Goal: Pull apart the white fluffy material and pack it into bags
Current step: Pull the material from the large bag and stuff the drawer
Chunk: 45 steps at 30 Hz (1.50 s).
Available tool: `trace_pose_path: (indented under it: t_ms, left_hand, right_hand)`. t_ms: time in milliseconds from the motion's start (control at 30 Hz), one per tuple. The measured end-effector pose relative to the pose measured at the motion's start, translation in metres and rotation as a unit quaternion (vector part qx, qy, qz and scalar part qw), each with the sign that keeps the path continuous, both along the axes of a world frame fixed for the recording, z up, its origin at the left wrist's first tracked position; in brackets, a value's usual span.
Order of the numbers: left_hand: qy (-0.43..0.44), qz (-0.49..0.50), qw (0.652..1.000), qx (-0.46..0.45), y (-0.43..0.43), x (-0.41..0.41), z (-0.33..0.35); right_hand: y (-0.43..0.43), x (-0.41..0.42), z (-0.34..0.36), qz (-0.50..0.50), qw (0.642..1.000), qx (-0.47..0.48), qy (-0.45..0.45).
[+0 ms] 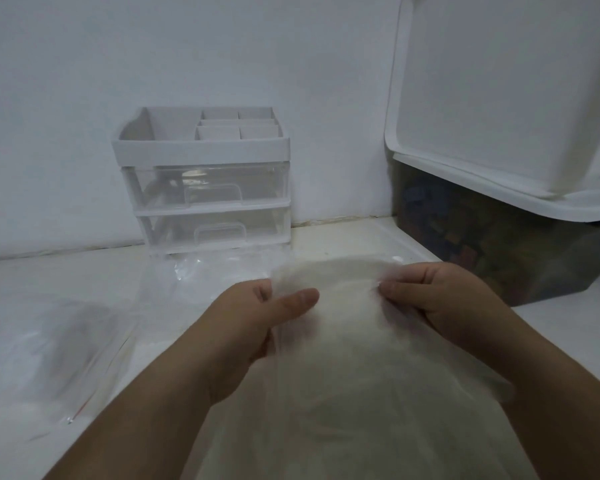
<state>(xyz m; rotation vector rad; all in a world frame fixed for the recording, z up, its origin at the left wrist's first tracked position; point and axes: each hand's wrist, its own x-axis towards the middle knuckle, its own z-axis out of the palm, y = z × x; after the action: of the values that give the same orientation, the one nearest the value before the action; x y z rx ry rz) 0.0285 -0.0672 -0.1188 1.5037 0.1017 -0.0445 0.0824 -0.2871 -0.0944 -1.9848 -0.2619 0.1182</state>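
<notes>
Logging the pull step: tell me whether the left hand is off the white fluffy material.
No, the left hand pinches the upper edge of the white fluffy material between thumb and fingers.

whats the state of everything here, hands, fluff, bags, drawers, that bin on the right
left hand: grips the fluff's left edge
right hand: pinches the fluff's right edge
white fluffy material: stretched between both hands, in one piece
clear bag: lying on the table, contents unclear
drawer unit: both drawers shut
storage bin: open, lid raised
</notes>
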Motion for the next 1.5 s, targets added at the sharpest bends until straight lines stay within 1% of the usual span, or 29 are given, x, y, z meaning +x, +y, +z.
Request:
trace_pose_path:
  t_ms: [67, 133, 167, 200, 233, 267, 300, 333, 400, 433, 467, 500, 567, 633, 700, 767, 833, 900, 967, 1067, 1133, 1267, 1400, 1433, 1500]
  left_hand:
    - [0.021, 0.008, 1.000, 0.009, -0.003, 0.000, -0.004]
    - [-0.002, -0.006, 0.999, 0.041, -0.002, 0.000, -0.006]
    - [-0.030, -0.022, 0.997, 0.070, -0.001, 0.000, -0.005]
    - [-0.059, -0.041, 0.992, 0.105, -0.001, -0.001, -0.003]
    - [-0.087, -0.060, 0.986, 0.130, -0.001, -0.002, -0.001]
    - [-0.108, -0.079, 0.982, 0.135, -0.003, -0.003, -0.001]
    - [-0.123, -0.102, 0.979, 0.127, -0.004, -0.003, -0.002]
    - [-0.137, -0.124, 0.975, 0.123, -0.006, -0.004, -0.002]
    - [-0.163, -0.161, 0.961, 0.153, -0.010, -0.003, -0.004]
    - [-0.172, -0.175, 0.954, 0.174, -0.009, -0.004, -0.005]
    - [-0.176, -0.189, 0.948, 0.184, -0.009, -0.004, -0.004]
    - [-0.177, -0.197, 0.947, 0.181, -0.010, -0.004, -0.004]
    - [-0.174, -0.199, 0.948, 0.177, -0.009, -0.005, -0.004]
    - [-0.173, -0.199, 0.947, 0.182, -0.009, -0.005, -0.004]
    - [-0.176, -0.208, 0.946, 0.178, -0.010, -0.005, -0.002]
    - [-0.174, -0.215, 0.945, 0.173, -0.011, -0.007, 0.000]
    - [-0.181, -0.211, 0.945, 0.170, -0.012, -0.008, 0.002]
    - [-0.195, -0.180, 0.948, 0.174, -0.013, -0.007, 0.001]
    - [-0.204, -0.111, 0.959, 0.163, -0.013, -0.004, -0.001]
    - [-0.217, -0.019, 0.959, 0.179, -0.009, 0.000, -0.002]
    - [-0.220, 0.004, 0.956, 0.192, -0.006, 0.002, -0.003]
    - [-0.216, -0.011, 0.954, 0.209, -0.007, 0.003, -0.008]
    - [-0.210, -0.045, 0.959, 0.184, -0.009, 0.002, -0.009]
    - [-0.210, -0.051, 0.961, 0.171, -0.010, 0.001, -0.008]
    - [-0.207, -0.062, 0.966, 0.139, -0.010, 0.000, -0.006]
  right_hand:
    - [0.002, -0.003, 0.000, 0.034, 0.999, 0.023, 0.024]
    - [0.000, -0.004, 0.000, 0.075, 0.992, 0.057, 0.080]
    - [-0.003, -0.002, -0.001, 0.071, 0.991, 0.058, 0.097]
    - [-0.008, 0.003, -0.004, 0.046, 0.993, 0.053, 0.096]
    - [-0.014, 0.011, -0.010, -0.004, 0.997, 0.033, 0.072]
    - [-0.019, 0.021, -0.016, -0.069, 0.997, -0.010, 0.028]
    - [-0.024, 0.029, -0.023, -0.121, 0.989, -0.078, -0.021]
    - [-0.027, 0.036, -0.032, -0.141, 0.976, -0.157, -0.050]
    - [-0.027, 0.046, -0.044, -0.108, 0.941, -0.316, -0.044]
    - [-0.024, 0.052, -0.050, -0.083, 0.922, -0.376, -0.039]
    - [-0.021, 0.058, -0.054, -0.070, 0.910, -0.408, -0.031]
    - [-0.019, 0.063, -0.056, -0.057, 0.910, -0.409, -0.019]
    - [-0.013, 0.070, -0.056, -0.028, 0.920, -0.391, 0.006]
    - [-0.008, 0.067, -0.053, -0.027, 0.936, -0.351, 0.011]
    - [-0.007, 0.055, -0.049, -0.063, 0.966, -0.249, -0.021]
    - [-0.010, 0.044, -0.043, -0.107, 0.985, -0.125, -0.059]
    - [-0.010, 0.032, -0.033, -0.115, 0.991, -0.010, -0.071]
    - [-0.008, 0.026, -0.024, -0.102, 0.989, 0.098, -0.053]
    - [-0.007, 0.020, -0.017, -0.088, 0.986, 0.141, -0.026]
    - [-0.007, 0.015, -0.015, -0.064, 0.990, 0.121, -0.038]
    - [-0.006, 0.011, -0.014, -0.065, 0.991, 0.101, -0.052]
    - [-0.005, 0.010, -0.013, -0.106, 0.985, 0.065, -0.115]
    - [-0.006, 0.010, -0.013, -0.141, 0.967, -0.011, -0.210]
    - [-0.007, 0.010, -0.012, -0.150, 0.960, -0.019, -0.236]
    - [-0.009, 0.010, -0.009, -0.164, 0.946, -0.004, -0.280]
